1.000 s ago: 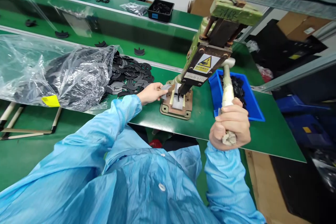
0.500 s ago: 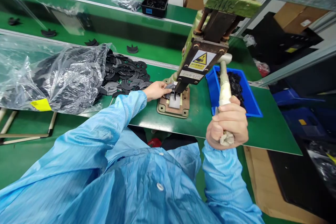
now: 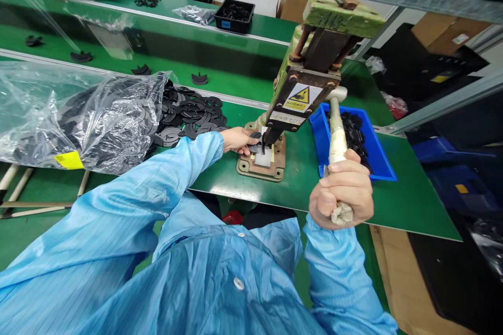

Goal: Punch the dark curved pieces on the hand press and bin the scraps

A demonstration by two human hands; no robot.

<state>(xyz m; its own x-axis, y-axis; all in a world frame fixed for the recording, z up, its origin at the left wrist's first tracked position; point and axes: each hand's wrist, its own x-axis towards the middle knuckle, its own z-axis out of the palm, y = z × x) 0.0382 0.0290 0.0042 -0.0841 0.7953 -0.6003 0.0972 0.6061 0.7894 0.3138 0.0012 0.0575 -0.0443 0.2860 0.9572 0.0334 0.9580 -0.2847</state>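
My left hand (image 3: 240, 140) pinches a dark grey curved flat piece (image 3: 255, 148) at the left side of the hand press. That piece lies at the small metal plate (image 3: 263, 157) on the press base (image 3: 259, 171), just below the dark ram (image 3: 273, 136). Whether its far end sits under the ram, I cannot tell. My right hand (image 3: 341, 192) is wrapped round the cloth-bound grip of the press lever (image 3: 337, 133), which stands to the right of the press head (image 3: 302, 98).
Left of the press lies a heap of dark curved pieces (image 3: 190, 115) beside a clear plastic bag (image 3: 98, 120). A blue bin (image 3: 383, 154) with black parts stands right. Behind, several pieces rest on a green belt (image 3: 236, 85). A black tray (image 3: 234, 25) is farther back.
The view has shifted slightly. My left hand stays at the press with the curved piece, and my right hand keeps its hold on the lever, which looks much the same.
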